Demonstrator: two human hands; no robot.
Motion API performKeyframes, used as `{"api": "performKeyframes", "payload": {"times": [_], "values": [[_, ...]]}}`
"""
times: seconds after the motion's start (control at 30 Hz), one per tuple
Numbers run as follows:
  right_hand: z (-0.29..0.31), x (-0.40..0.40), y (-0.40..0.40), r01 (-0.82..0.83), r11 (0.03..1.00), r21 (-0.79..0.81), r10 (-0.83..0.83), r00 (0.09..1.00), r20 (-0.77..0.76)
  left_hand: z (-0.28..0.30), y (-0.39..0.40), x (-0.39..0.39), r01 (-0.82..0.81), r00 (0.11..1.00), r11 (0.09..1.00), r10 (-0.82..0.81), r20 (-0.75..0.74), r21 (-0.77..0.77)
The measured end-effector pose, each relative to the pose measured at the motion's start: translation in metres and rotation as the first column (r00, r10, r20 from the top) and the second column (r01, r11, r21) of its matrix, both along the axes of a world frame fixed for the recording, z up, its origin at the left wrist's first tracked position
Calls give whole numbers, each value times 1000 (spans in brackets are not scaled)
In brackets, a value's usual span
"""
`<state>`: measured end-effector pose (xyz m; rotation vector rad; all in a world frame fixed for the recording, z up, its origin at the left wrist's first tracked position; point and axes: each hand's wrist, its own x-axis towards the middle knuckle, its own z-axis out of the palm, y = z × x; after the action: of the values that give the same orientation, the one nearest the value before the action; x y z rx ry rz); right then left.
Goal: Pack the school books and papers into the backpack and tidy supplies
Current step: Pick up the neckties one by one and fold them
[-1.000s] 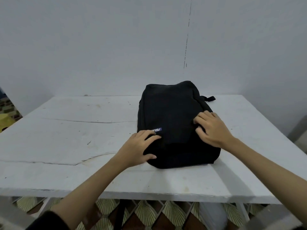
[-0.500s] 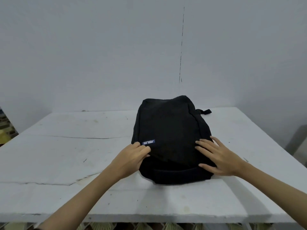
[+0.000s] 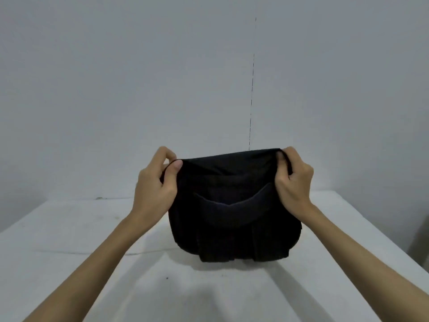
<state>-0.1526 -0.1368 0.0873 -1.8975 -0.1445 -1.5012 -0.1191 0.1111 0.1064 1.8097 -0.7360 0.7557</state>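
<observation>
— Hard to make out?
— Plenty. Black backpack (image 3: 234,219), folds nearly lost in its own darkness; only a curved pocket edge across the middle and a few vertical pleats low down. Contents hidden. Fingers of both hands tucked behind or into the top fabric, out of sight. Elbows cut off at the bottom corners.

— Which way up?
— Raised on end, standing on the white table (image 3: 69,240) near its middle, bottom edge down on the surface, top edge pulled level between the two hands. Long axis roughly vertical, broad face toward the camera.

— And the hands?
— Left hand (image 3: 155,184) clamped on the top left corner, thumb pressed over the front of the fabric, knuckles bent above. Right hand (image 3: 293,182) gripping the top right corner, fingers curled over the rim, back of the hand outward. Well apart, one per corner, about the same height. Both forearms bare, reaching up and forward from the lower corners.

— Behind?
— Plain grey wall (image 3: 116,89), a thin dashed vertical line (image 3: 251,89) above the bag.
</observation>
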Motion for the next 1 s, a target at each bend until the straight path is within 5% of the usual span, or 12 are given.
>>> {"api": "performKeyframes", "payload": {"times": [0.2,0.33,0.43,0.6,0.7,0.8,0.9,1.0], "values": [[106,92,-7,38,990,135,-41,999,21,106,-24,102,-86,995,994,90,44,-71],[134,170,-17,150,984,93,-127,968,-216,132,-38,192,-344,938,925,346,15,161],[126,219,-34,282,956,-86,-293,875,-386,122,-47,241,-374,911,861,411,-38,345],[120,263,-67,360,919,-160,-393,822,-412,114,-75,285,-254,959,940,275,-67,230],[121,282,-81,378,901,-211,-433,786,-441,131,-81,284,86,967,983,-42,-253,163],[117,297,-89,365,900,-238,-436,748,-500,146,-84,270,365,878,802,-128,-462,472],[116,308,-95,330,912,-243,-410,719,-562,146,-98,282,86,959,670,146,-244,738],[122,300,-92,337,933,-127,-358,826,-436,138,-107,300,-239,959,650,276,69,721]]}}
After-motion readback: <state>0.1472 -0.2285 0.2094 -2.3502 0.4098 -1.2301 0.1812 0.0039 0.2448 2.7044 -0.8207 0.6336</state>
